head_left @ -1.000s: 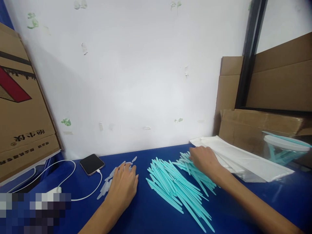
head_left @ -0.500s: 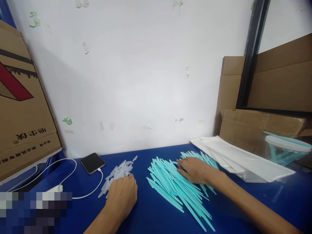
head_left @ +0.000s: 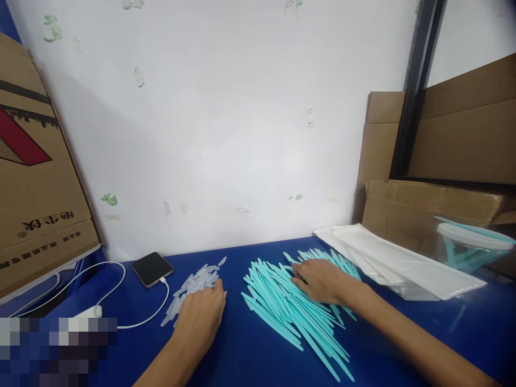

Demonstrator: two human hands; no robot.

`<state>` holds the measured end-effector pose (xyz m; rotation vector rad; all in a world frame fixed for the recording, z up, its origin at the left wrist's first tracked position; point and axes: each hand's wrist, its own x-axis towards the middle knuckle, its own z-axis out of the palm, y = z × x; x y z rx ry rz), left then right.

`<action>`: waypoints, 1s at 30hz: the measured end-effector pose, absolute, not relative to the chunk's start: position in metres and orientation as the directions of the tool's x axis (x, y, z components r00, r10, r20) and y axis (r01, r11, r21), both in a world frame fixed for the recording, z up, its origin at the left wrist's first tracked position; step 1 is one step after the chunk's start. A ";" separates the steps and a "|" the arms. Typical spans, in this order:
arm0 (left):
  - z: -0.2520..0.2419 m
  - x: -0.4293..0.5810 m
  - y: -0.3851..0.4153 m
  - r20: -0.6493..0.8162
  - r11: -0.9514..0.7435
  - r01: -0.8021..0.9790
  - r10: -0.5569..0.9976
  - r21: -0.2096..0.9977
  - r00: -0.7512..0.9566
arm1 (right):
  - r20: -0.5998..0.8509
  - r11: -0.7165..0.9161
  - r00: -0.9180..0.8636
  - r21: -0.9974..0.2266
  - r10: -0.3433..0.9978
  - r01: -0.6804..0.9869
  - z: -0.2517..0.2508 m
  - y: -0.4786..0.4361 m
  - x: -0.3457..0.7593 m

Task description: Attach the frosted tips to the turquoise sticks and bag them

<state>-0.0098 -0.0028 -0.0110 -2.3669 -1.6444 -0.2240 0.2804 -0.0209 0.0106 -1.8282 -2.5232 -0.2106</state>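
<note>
A heap of frosted, translucent small plastic pieces, narrow and tapered like caps, lies on the blue table. Over its near right edge is my left hand, fingers curled and pressed together; whatever they hold is hidden. To the right, slim turquoise plastic sticks with tapered ends are spread in a large heap. My right hand rests at the back of this heap, fingers closed. The tip of one turquoise stick pokes out beyond its fingertips. A second group of turquoise sticks is partly behind that hand.
On the left lie a phone with a white cable and a large printed carton. At right are white plastic bags, a clear tub with turquoise sticks, and brown cardboard boxes. A white wall rises behind.
My left hand has turned slightly, and its index finger and thumb now show at the right side. A turquoise stick's tip has come up by my right fingertips; that hand has barely moved.
</note>
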 end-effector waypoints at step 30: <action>-0.017 -0.005 0.004 0.526 -0.666 0.734 0.674 0.131 0.518 | 0.528 0.604 -0.545 0.072 0.652 0.793 0.024 -0.021 0.265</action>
